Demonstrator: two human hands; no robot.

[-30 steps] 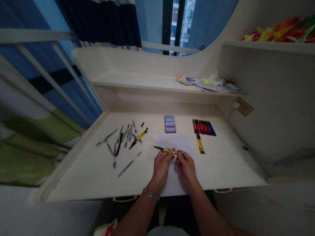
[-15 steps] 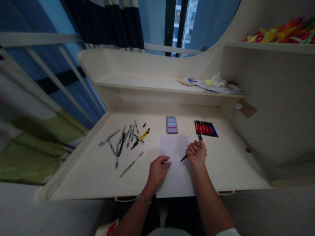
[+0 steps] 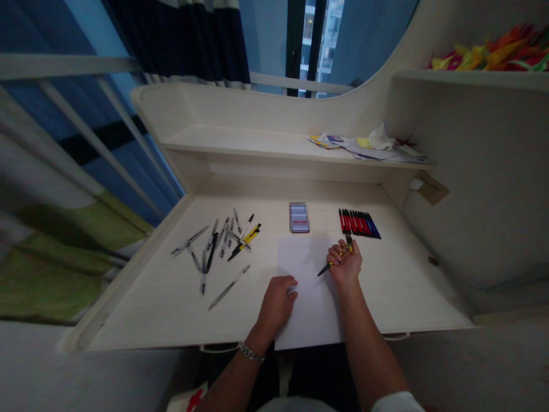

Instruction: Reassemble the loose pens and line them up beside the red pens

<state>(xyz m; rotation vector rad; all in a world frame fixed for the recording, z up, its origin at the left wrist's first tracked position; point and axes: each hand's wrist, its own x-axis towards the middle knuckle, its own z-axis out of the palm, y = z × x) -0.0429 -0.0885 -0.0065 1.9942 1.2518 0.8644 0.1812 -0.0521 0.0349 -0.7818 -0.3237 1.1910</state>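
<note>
Fingers (image 3: 338,252) of the right hand (image 3: 345,265) wrap a yellow-black pen (image 3: 326,269), its tip jutting over the paper sheet (image 3: 300,257) on the counter (image 3: 407,286). We judge it light, stiff and slick; mid-barrel is the hold. Left hand (image 3: 277,300) rests slack on the sheet, holding nothing. Red-and-blue pen row (image 3: 359,224) lies just beyond.

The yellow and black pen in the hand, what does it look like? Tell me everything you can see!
The yellow and black pen is slim and looks like plastic. Its dark pointed end sticks out low and left of the right hand, slanting over the white paper; whether it touches the sheet is unclear. Yellow shows inside the curled hand, which wraps its middle. Its far end points toward the row of red and blue pens.
</note>
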